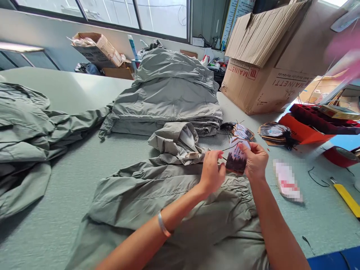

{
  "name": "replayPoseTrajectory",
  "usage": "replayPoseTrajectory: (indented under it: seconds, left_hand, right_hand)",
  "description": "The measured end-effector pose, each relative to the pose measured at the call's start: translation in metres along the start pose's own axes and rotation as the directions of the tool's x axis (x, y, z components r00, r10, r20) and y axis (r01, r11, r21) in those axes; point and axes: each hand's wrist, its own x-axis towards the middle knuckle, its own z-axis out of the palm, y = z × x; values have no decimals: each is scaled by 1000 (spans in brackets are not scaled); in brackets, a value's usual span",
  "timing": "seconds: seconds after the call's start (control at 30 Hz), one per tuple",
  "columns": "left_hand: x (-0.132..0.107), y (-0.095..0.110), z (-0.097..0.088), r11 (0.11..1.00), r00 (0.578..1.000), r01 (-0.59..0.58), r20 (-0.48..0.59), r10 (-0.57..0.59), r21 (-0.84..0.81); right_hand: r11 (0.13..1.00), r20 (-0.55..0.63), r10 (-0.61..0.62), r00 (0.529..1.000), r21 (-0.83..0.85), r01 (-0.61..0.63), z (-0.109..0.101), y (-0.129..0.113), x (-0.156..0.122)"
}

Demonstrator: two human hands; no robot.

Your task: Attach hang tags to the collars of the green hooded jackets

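My right hand (257, 159) pinches a printed hang tag (236, 162) with a dark forest picture along its lower part. A thin black string (232, 146) runs from the tag toward my left hand (212, 170), whose fingers are closed at the string's end. Beneath both hands lies a grey-green garment (168, 210) with a gathered elastic edge at the right. Its bunched upper part (177, 140) has a small pale label (191, 155) just left of my left fingers. Just beyond my right hand, more hang tags (244, 131) with black strings lie on the table.
Behind stands a tall stack of folded grey-green garments (171, 95); another garment heap (22, 138) is at left. To the right are a cardboard box (253, 82), a second tag pile (272, 131), a blurred-out bundle (287, 182), red tape (340, 155) and a yellow cutter (347, 198).
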Motion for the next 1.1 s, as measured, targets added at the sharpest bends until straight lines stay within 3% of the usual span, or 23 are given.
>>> replayPoseTrajectory:
  seconds: [0.1, 0.23, 0.33, 0.47, 0.73, 1.1]
  left_hand:
    - [-7, 9, -33, 964, 976, 217, 12, -218, -151]
    - [-21, 12, -64, 765, 862, 506, 258, -436, -399]
    - [-34, 10, -72, 681, 805, 593, 305, -508, -430]
    - [-53, 2, -70, 688, 797, 602, 247, -551, -406]
    - [-76, -12, -67, 816, 870, 493, 192, -455, -301]
    - [-78, -8, -69, 858, 874, 474, 223, -431, -199]
  right_hand:
    - [948, 191, 241, 952, 161, -273, 10, -6, -16]
    - [820, 400, 470, 787, 133, -557, 24, 1, -48]
    - [778, 480, 528, 701, 58, -625, 31, 10, -72]
    - [773, 541, 554, 633, -53, -632, 34, 15, -87]
    - [859, 625, 490, 607, -229, -458, 32, 15, -90]
    - [837, 491, 491, 720, -38, -545, 34, 22, -95]
